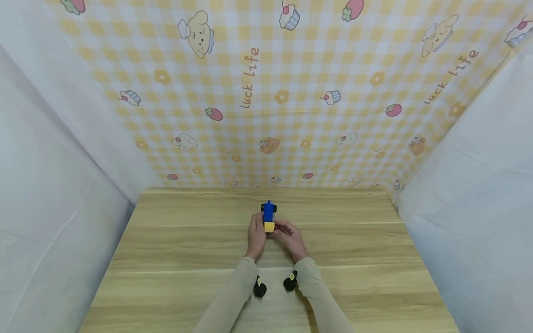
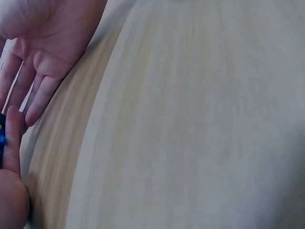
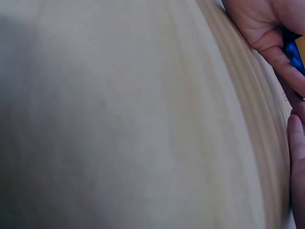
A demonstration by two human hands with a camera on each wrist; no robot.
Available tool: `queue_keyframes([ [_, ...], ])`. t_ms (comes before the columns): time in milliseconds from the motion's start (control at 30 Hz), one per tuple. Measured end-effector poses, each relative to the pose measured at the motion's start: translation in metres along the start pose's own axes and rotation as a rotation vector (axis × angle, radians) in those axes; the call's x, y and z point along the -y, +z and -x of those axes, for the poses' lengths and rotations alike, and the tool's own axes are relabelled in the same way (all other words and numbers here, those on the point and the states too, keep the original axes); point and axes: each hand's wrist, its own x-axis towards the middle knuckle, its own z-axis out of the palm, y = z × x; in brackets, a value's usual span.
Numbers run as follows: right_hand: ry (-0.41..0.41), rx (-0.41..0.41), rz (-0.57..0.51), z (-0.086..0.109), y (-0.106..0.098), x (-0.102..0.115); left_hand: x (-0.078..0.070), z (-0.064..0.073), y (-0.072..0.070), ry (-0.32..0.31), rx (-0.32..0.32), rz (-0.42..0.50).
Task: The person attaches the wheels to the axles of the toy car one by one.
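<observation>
A small blue toy car (image 1: 268, 212) with black wheels and a yellow brick (image 1: 269, 227) at its near end stands between both hands. My left hand (image 1: 256, 236) grips it from the left; in the right wrist view, fingers of the left hand (image 3: 259, 28) curl round its blue part. From the right, my right hand (image 1: 294, 241) reaches to the car's near end. In the left wrist view the right hand (image 2: 50, 33) shows an open palm and several nearly straight fingers. Whether its thumb and forefinger pinch the car is hidden.
Both forearms lie over a wood-grain table (image 1: 175, 259). A black wrist camera (image 1: 260, 287) sits inside the left cuff and another black camera (image 1: 290, 282) inside the right. Behind the table hangs a yellow checked cloth (image 1: 291, 120); white sheets (image 1: 54, 185) enclose the sides.
</observation>
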Motion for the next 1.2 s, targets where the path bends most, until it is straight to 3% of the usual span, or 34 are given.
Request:
queue_keyframes([
  [167,0.019,-0.054,0.061,-0.001,0.000,0.000,0.001,0.002,0.000,-0.018,0.113,0.033],
  [333,0.025,-0.093,0.052,-0.003,0.000,-0.001,0.004,0.004,0.002,0.031,0.192,-0.070],
  [467,0.033,-0.112,0.021,-0.001,0.000,0.006,0.007,0.006,0.005,0.126,0.148,-0.181],
  [633,0.047,-0.141,0.011,0.008,0.005,0.025,0.013,0.007,0.010,0.266,0.018,-0.311],
  [833,0.024,-0.190,0.005,0.003,0.007,0.007,0.016,0.008,0.015,0.398,-0.142,-0.433],
  [967,0.001,-0.244,0.055,0.002,0.009,-0.003,0.016,0.008,0.016,0.412,-0.169,-0.483],
  [1200,-0.102,-0.264,0.185,0.004,0.015,-0.008,0.017,0.008,0.017,0.356,-0.144,-0.572],
])
